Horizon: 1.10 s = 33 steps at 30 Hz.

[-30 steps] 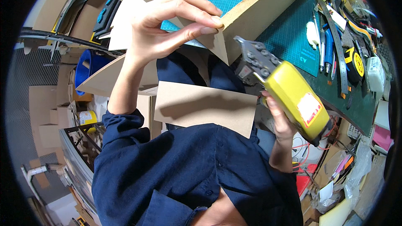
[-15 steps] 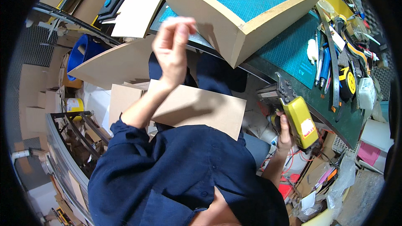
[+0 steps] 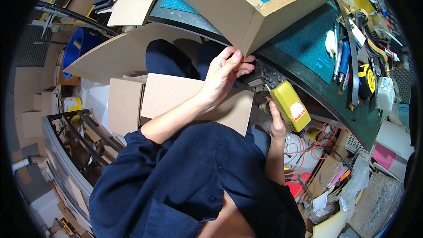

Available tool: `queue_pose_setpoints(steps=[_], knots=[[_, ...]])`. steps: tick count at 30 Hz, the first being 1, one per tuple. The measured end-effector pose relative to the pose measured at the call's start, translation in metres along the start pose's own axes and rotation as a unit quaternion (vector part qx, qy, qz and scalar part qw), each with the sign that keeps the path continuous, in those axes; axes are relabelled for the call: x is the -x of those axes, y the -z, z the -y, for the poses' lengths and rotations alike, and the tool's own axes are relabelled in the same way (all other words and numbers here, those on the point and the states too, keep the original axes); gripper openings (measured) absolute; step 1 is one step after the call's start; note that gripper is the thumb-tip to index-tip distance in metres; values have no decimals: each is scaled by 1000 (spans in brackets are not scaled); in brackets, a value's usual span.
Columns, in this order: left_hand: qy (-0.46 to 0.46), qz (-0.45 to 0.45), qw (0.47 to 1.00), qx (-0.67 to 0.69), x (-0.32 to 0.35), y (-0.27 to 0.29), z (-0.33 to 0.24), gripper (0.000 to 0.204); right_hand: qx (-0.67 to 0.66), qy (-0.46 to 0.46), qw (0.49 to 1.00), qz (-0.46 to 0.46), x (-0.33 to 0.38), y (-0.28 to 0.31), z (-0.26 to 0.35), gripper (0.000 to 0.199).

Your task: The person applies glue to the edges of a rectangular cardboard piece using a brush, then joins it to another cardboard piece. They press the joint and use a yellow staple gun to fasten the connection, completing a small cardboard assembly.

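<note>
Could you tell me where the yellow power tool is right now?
The yellow power tool is right of centre, in the right hand, its nose under the corner of the brown boards.

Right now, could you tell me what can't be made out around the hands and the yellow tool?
Head view:
- Nose of the yellow tool: covered by the left hand and the corner of the board piece, so contact is unclear.
- Right hand: fingers wrap behind the tool; grip hidden.
- Small tools on the green mat: too small and warped near the rim.
</note>
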<state>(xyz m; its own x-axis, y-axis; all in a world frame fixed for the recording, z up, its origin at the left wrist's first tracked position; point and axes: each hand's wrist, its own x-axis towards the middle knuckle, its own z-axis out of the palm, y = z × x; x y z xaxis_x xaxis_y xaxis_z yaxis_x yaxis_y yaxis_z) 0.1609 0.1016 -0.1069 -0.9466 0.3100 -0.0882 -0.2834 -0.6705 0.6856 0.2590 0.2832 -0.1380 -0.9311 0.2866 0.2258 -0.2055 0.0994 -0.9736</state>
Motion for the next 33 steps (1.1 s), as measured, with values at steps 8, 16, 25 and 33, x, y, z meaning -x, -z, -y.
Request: queue_pose_setpoints(steps=[8, 16, 25, 33], knots=[[1, -2, 995, 98, 0, 3, 14, 28, -15, -4, 1000, -1, -5, -10, -2, 22], [29, 29, 992, 123, -6, 12, 13, 23, 39, 18, 999, 15, -10, -9, -2, 19], [53, 50, 992, 104, -9, 18, 4, 21, 50, 26, 998, 38, -14, -12, -3, 19], [58, 59, 991, 102, -10, 22, 6, 20, 34, 2, 999, 21, -14, -16, 2, 20]])
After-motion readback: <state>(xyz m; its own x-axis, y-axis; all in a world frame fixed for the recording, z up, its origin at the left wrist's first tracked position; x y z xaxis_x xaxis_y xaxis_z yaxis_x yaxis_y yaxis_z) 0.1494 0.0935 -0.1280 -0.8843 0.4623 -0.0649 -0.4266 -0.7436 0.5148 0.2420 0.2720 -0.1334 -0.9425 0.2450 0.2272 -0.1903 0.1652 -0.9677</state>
